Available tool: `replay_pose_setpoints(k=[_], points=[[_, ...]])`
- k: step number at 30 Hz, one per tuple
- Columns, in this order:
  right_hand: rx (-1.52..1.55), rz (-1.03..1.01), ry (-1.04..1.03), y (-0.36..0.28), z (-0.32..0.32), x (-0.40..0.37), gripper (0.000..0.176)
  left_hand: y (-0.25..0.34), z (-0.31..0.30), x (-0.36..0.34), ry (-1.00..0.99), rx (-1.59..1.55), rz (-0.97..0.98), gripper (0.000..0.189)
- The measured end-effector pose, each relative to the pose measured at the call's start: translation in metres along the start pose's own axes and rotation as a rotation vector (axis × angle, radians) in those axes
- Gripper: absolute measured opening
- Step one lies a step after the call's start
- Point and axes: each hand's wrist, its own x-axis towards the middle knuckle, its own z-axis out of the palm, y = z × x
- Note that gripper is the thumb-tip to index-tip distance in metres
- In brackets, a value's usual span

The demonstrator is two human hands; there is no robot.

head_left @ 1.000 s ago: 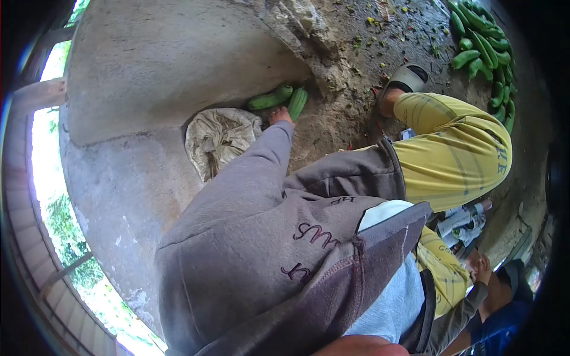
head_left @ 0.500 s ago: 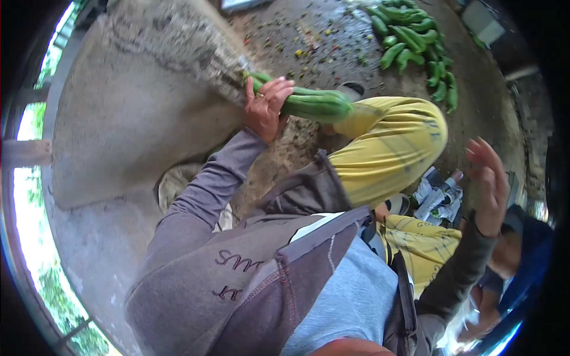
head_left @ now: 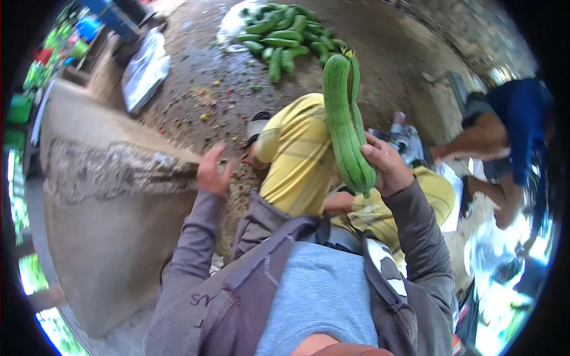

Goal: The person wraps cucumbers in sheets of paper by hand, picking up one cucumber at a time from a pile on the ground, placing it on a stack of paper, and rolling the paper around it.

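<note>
My right hand [head_left: 389, 165] grips the lower end of a long green sponge gourd [head_left: 347, 127], which stands nearly upright in front of my yellow trousers. A second, narrower green shape lies along its right side, apparently another gourd pressed against it. A bit of dried yellow blossom shows at the top. To the left, my left hand [head_left: 215, 172] is held in the air with fingers apart and nothing in it, near the broken edge of a concrete slab [head_left: 113, 225].
A heap of green gourds [head_left: 285, 35] lies on the ground ahead, beside clear plastic. Small yellow and red scraps litter the floor. A plastic sheet [head_left: 145, 71] lies at upper left. On the right, a person in blue [head_left: 516, 130] bends near paper-wrapped bundles [head_left: 407, 142] and plastic bags.
The gourd has passed from my left hand to my right and turned from lying sideways to upright. My left hand is now empty. The view has swung to the right.
</note>
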Motion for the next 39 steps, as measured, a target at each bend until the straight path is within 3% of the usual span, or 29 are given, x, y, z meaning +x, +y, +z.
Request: replay_pose_setpoints(k=[2,3,5,8,17,20,23,32,35,39], points=[[-0.042,-0.117,0.123,-0.010,-0.018,-0.014,0.048,-0.065,0.016,-0.067,-0.201,0.248,-0.299,0.047],[-0.035,-0.122,0.193,-0.016,-0.028,-0.021,0.049,-0.104,0.024,-0.106,-0.210,0.327,-0.306,0.049],[-0.054,-0.154,0.315,-0.025,-0.051,-0.029,0.048,-0.162,0.028,-0.166,-0.343,0.439,-0.571,0.064],[-0.072,-0.176,0.446,-0.030,-0.079,-0.036,0.045,-0.189,0.023,-0.204,-0.609,0.767,-0.964,0.080],[0.058,-0.052,0.614,-0.029,-0.111,-0.042,0.038,-0.226,0.039,-0.223,-0.519,0.886,-0.915,0.054],[0.131,-0.017,0.699,-0.026,-0.120,-0.037,0.041,-0.235,0.046,-0.234,-0.620,0.931,-0.751,0.045],[0.171,-0.004,0.713,-0.018,-0.137,-0.030,0.042,-0.230,0.047,-0.234,-0.667,0.836,-0.798,0.044],[0.241,0.057,0.715,-0.011,-0.172,-0.009,0.041,-0.237,0.031,-0.228,-0.716,0.689,-0.879,0.070],[0.305,0.079,0.675,-0.009,-0.187,-0.001,0.040,-0.204,0.023,-0.208,-0.515,0.480,-0.724,0.078],[0.345,0.030,0.633,-0.018,-0.172,0.009,0.043,-0.147,0.027,-0.149,-0.436,0.315,-0.599,0.076]])
